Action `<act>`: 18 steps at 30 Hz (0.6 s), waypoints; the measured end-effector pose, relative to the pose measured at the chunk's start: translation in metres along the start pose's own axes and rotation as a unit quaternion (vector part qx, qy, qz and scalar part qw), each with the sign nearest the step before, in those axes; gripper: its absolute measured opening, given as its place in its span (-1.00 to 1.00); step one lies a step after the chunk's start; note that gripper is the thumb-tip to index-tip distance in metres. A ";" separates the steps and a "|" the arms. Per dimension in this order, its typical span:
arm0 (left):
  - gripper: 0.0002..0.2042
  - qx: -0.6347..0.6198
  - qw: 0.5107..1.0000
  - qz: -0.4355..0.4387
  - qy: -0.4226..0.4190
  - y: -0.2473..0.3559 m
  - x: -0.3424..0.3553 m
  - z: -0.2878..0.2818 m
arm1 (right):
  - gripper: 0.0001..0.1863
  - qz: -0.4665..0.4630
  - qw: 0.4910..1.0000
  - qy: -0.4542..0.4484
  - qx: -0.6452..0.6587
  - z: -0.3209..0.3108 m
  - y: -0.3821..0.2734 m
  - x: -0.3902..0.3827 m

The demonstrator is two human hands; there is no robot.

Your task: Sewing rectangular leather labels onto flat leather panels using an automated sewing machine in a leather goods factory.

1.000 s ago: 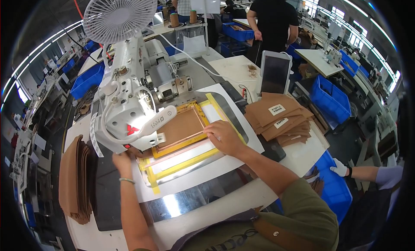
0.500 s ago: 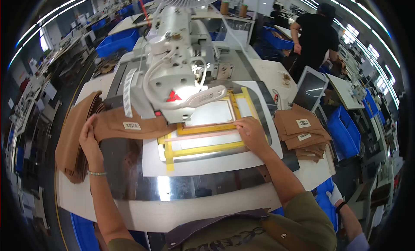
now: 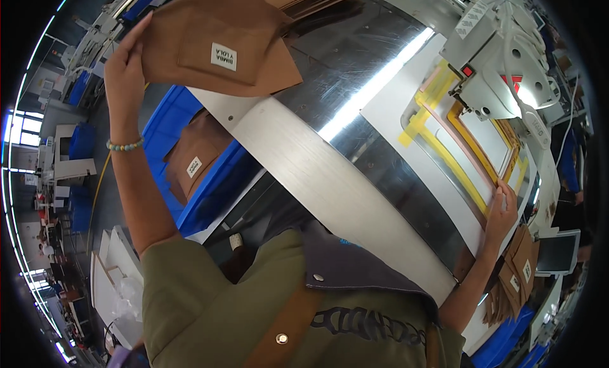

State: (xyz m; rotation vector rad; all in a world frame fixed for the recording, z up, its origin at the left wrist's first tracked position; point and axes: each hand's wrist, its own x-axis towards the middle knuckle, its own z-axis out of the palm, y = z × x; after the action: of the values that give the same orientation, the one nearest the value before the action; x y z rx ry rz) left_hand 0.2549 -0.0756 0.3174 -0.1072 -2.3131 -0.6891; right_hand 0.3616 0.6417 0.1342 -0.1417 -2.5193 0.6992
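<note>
My left hand (image 3: 127, 73), a beaded bracelet on its wrist, grips the edge of a brown fabric piece (image 3: 166, 57) with a sewn-on white label (image 3: 223, 56). The piece hangs over the table's left edge, above a blue bin (image 3: 219, 171). Far to the right, my right hand (image 3: 502, 210) has its fingers closed at the near corner of a yellow-edged rectangular frame (image 3: 472, 136). This frame lies under the head of a white sewing machine (image 3: 491, 70), on a taped clear plate. What the fingertips press on there is partly hidden.
Stacked brown fabric pieces (image 3: 323, 1) lie at the table's far left. More labelled brown pieces (image 3: 515, 273) are piled right of my right hand, near a screen (image 3: 557, 252). The blue bin holds brown labelled pieces (image 3: 190, 158). A pale metal edge (image 3: 304, 158) borders the table.
The view has swung left and tilted. My left hand has drawn the labelled fabric piece away from the machine, out past the table edge over the bin. My right hand stays at the frame's corner.
</note>
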 end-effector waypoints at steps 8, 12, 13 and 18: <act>-0.52 0.128 0.980 -0.148 0.030 -0.177 -0.224 -0.052 | -0.71 -0.001 1.000 -0.017 -0.007 -0.004 0.008 0.000; -0.44 0.152 0.960 -0.236 -0.021 -0.243 -0.323 -0.063 | -0.71 0.001 1.000 -0.021 -0.015 -0.006 0.003 0.000; -0.41 0.178 0.944 -0.275 -0.046 -0.256 -0.343 -0.068 | -0.71 0.002 1.000 -0.022 -0.013 -0.005 0.004 0.000; -0.33 0.219 0.825 -0.438 -0.283 -0.280 -0.396 -0.082 | -0.71 -0.004 1.000 -0.030 0.001 0.002 0.005 0.003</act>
State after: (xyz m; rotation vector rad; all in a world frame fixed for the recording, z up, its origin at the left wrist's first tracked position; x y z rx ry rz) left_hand 0.5261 -0.3111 -0.0192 1.1825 -3.0076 -0.5491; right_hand 0.3580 0.6456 0.1312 -0.1131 -2.5744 0.7116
